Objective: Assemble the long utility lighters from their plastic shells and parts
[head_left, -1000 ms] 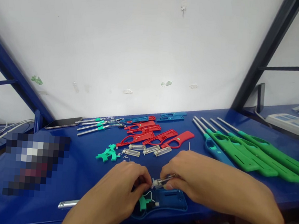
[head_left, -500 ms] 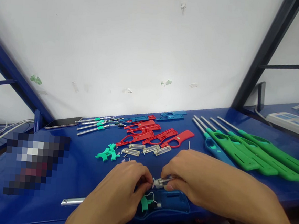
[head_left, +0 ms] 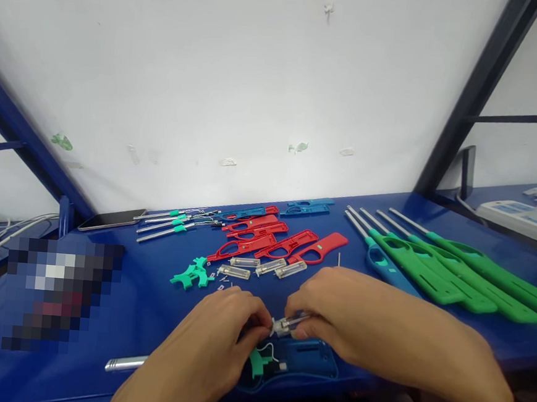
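- Above the open blue shell (head_left: 314,361), the right hand (head_left: 335,302) holds the clear tank (head_left: 285,326), thumb and fingers closed around it.
- Left hand (head_left: 221,330): thumb and forefinger nearly together at the tank's white tip (head_left: 274,328); their grip cannot be told.
- Step in hand, apparently: adjusting that tip.
- Next move likely calls for steady, light fingertip pressure.

Dark flat device (head_left: 113,219), white wall (head_left: 242,69) behind it, white cables (head_left: 9,234) left of it, pixelated object (head_left: 59,293) in front of it
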Demonstrator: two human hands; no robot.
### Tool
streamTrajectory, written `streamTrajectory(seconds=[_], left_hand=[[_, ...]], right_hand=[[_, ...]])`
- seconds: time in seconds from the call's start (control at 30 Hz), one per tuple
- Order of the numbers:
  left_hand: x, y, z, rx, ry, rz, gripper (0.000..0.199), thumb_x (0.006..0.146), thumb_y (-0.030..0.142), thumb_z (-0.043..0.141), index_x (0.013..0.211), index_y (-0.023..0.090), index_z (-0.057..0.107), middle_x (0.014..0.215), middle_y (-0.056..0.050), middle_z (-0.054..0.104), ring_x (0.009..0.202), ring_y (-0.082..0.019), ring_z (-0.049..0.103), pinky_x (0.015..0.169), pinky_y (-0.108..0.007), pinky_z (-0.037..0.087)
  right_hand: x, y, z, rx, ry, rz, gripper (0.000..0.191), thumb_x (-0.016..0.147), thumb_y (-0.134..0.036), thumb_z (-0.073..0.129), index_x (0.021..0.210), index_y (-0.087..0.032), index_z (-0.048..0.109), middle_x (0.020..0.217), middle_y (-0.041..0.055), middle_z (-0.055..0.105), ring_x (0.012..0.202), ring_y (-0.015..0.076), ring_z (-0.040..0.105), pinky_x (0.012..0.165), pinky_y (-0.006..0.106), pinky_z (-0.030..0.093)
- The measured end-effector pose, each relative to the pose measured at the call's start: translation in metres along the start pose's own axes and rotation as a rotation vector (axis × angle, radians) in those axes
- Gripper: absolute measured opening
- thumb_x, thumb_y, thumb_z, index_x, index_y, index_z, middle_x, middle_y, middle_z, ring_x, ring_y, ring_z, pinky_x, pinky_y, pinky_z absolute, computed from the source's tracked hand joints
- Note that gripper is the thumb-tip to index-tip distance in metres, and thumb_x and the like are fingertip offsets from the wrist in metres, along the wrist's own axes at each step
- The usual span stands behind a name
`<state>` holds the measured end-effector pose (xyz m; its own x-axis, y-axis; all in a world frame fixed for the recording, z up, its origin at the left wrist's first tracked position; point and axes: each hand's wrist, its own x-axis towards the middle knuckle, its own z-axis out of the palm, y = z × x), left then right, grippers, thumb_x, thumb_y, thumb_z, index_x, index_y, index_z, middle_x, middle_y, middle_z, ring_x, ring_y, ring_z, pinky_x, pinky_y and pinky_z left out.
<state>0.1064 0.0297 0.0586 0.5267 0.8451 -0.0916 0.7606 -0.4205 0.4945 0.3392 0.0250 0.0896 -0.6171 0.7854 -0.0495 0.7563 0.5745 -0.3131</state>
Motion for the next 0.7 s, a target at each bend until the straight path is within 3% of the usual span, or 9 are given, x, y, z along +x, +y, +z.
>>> streamTrajectory(seconds=[0.33,0.7], left_hand=[[-0.002,0.001,0.000,0.012,0.034,0.010,0.017,0.100,0.024,0.059,0.098,0.027,0.075,0.101,0.001,0.075,0.094,-0.021,0.065,0.085,-0.034,0.044],[0.001,0.003,0.004,0.009,0.046,0.016,0.017,0.102,0.023,0.058,0.097,0.026,0.074,0.097,0.001,0.076,0.090,-0.022,0.066,0.083,-0.034,0.041]], right_hand=[[-0.003,0.008,-0.002,0.066,-0.032,0.036,0.015,0.097,-0.020,0.065,0.093,-0.027,0.078,0.085,-0.0014,0.081,0.078,0.0192,0.072,0.065,0.030,0.037],[-0.003,0.009,-0.002,0.067,-0.014,0.042,0.012,0.097,-0.022,0.066,0.090,-0.026,0.075,0.080,-0.0032,0.078,0.072,0.0174,0.069,0.062,0.029,0.034]])
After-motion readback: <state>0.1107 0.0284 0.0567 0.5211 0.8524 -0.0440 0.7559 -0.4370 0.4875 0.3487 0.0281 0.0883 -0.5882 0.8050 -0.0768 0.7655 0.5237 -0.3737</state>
